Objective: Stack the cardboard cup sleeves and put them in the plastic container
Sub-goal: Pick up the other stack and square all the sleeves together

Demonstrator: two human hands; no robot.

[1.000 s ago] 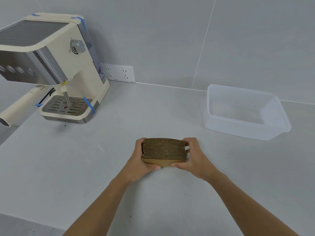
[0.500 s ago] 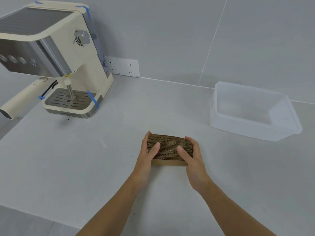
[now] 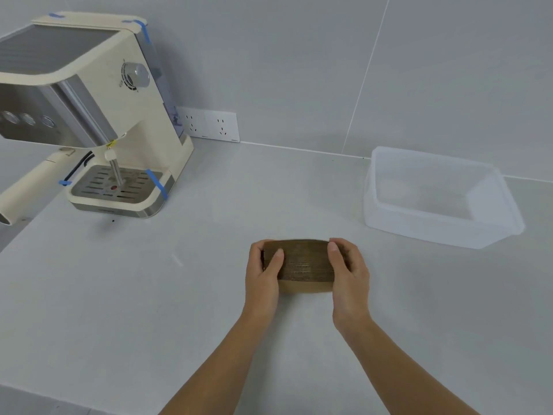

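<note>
I note the espresso machine (image 3: 89, 115) at far left against the wall, well apart from the work. Centre of the counter (image 3: 149, 295): the stack of cardboard sleeves (image 3: 302, 265), flattened and pressed together, corrugated edges facing up. I cannot tell whether it rests on the surface or is held just above it.

Left hand (image 3: 264, 277) clamps the stack's left end, thumb laid over the top. Right hand (image 3: 348, 274) clamps the right end, thumb likewise over the top. Both hands are closed on the stack, one at each end.

Long axis of the stack runs left–right, along the line between the two palms.

Plastic container (image 3: 443, 232) sits to the right and farther back, well apart from the stack, open and apparently empty. The right hand is the nearer one. My judgement: stacking looks done; next comes a carry rightward and away, long axis matched to the container's length.
</note>
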